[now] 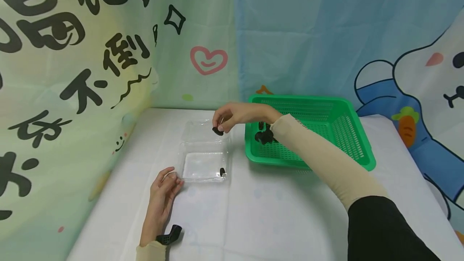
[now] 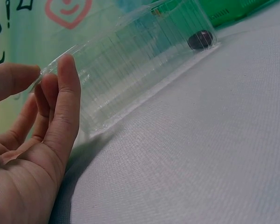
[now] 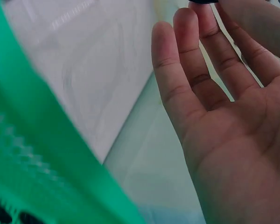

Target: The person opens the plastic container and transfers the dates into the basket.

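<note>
A clear plastic box (image 1: 201, 164) lies unfolded on the table, its lid (image 1: 195, 131) laid back on the far side. One small dark oval piece (image 2: 200, 40) sits inside the box at its near right corner. At the near left corner, my left hand (image 1: 164, 192) pinches the box's rim between thumb and fingers. My right hand (image 1: 235, 114) is above the lid, pinching another small dark piece (image 1: 218, 131) in its fingertips. In the right wrist view that piece shows only at the top edge, and the other fingers are loosely bent.
Right of the box stands a green perforated basket (image 1: 311, 100) holding several dark pieces (image 1: 264, 137), partly hidden by my right wrist. The table has a white cloth (image 1: 261, 212). A printed curtain (image 1: 290, 39) hangs behind and along the left side.
</note>
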Motion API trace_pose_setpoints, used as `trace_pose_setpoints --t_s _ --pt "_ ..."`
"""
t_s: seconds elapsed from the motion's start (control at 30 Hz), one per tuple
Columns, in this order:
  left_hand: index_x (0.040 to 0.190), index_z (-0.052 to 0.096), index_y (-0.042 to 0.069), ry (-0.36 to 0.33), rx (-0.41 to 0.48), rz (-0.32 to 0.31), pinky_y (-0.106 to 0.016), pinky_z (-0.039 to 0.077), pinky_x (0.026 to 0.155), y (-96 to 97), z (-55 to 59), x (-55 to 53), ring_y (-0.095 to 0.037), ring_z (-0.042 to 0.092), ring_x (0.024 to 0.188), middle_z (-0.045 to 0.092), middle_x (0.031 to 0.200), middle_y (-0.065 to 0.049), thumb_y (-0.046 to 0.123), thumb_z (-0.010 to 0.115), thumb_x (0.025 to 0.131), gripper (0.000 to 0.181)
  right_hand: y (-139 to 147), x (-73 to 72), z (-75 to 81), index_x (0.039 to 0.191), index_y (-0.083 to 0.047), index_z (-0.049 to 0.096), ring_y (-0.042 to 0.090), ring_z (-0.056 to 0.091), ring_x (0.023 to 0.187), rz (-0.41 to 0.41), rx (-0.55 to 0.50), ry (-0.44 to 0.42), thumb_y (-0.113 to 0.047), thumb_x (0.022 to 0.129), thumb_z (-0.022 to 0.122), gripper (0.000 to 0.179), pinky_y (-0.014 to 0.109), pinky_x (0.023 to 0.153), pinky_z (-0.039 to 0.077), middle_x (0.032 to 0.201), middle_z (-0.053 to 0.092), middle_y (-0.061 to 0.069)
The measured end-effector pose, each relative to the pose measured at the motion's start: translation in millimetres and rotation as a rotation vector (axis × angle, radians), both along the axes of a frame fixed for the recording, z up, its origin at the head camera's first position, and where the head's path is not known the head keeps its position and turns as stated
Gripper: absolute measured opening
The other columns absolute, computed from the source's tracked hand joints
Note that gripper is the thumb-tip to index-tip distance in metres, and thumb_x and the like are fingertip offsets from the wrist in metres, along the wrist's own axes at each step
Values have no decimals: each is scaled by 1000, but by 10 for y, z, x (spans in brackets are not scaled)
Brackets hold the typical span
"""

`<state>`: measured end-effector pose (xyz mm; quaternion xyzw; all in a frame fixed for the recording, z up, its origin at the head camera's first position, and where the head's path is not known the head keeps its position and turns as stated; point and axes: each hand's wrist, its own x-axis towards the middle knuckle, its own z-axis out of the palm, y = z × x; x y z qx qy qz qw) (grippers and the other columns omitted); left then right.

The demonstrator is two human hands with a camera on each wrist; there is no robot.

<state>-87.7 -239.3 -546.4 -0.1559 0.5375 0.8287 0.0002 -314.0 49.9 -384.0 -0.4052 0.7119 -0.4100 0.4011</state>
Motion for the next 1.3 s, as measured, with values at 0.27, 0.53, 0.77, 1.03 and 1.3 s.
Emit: trace_pose_setpoints --t_s 0.27,0.53,0.77,1.03,1.3 --pt "133 49 8 2 11 1 -22 64 86 6 -9 -4 -6 66 89 65 100 5 5 58 105 30 532 -83 101 121 -9 67 34 68 114 -171 34 -2 -22 102 69 23 47 109 57 119 69 10" --pt "131 50 11 -3 27 1 -22 64 86 2 7 4 -6 66 89 65 98 5 5 58 105 28 1052 -175 84 124 -5 64 31 66 121 -319 53 -12 -19 102 68 26 45 109 58 129 63 12" --pt "133 48 10 -11 13 -1 -21 64 87 8 23 7 -5 65 90 65 99 5 6 59 106 30 1523 -238 -32 129 -5 60 24 61 126 -446 65 -62 -21 103 68 32 45 110 56 141 53 8" --pt "134 48 9 -15 15 -3 -21 64 88 7 21 5 -5 65 90 65 100 5 6 58 106 30 1910 -230 -247 135 -1 56 19 62 118 -592 22 -140 -16 105 63 35 52 119 49 130 56 6" --pt "136 46 7 -19 6 0 -21 64 87 7 24 11 -5 66 90 66 98 5 7 58 106 32 2105 -161 -566 147 1 46 23 61 126 -652 75 -178 -21 108 60 47 56 124 42 137 55 8"
